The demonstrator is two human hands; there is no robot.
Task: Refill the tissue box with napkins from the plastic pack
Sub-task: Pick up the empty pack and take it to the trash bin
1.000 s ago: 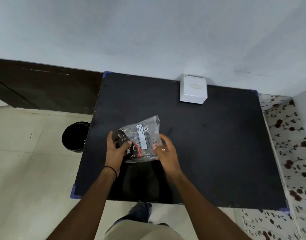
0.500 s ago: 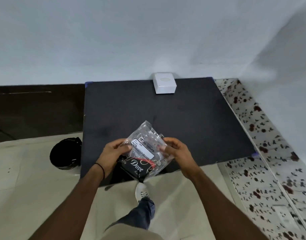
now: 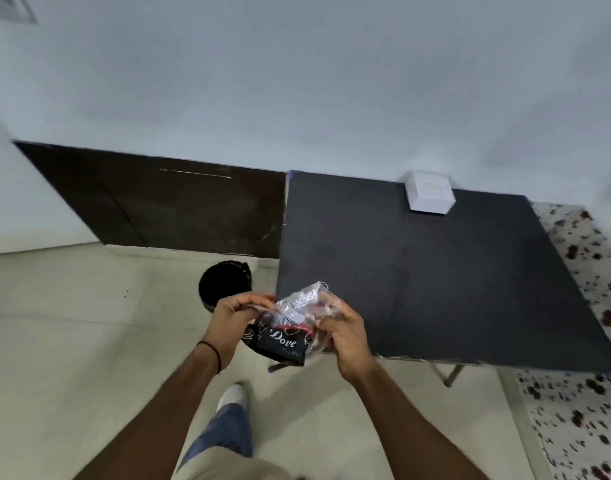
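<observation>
A clear plastic pack point(image 3: 290, 327) with black "Dove" napkins inside hangs in the air at the table's near left corner. My left hand point(image 3: 233, 320) pinches the pack's upper left edge. My right hand point(image 3: 342, 332) grips its right side. The white tissue box point(image 3: 428, 197) stands at the far edge of the black table point(image 3: 435, 282), against the wall, well away from both hands. Its top slot shows as a pale oval.
A black round bin point(image 3: 224, 285) stands on the pale floor left of the table. A dark wooden panel point(image 3: 151, 209) runs along the wall at left. Flower-patterned tiles point(image 3: 581, 410) lie right of the table. My leg and shoe point(image 3: 231, 396) are below the pack.
The pack has come off the table and toward the near left corner. Both hands have shifted their grip to its upper edges. The view has swung left.
</observation>
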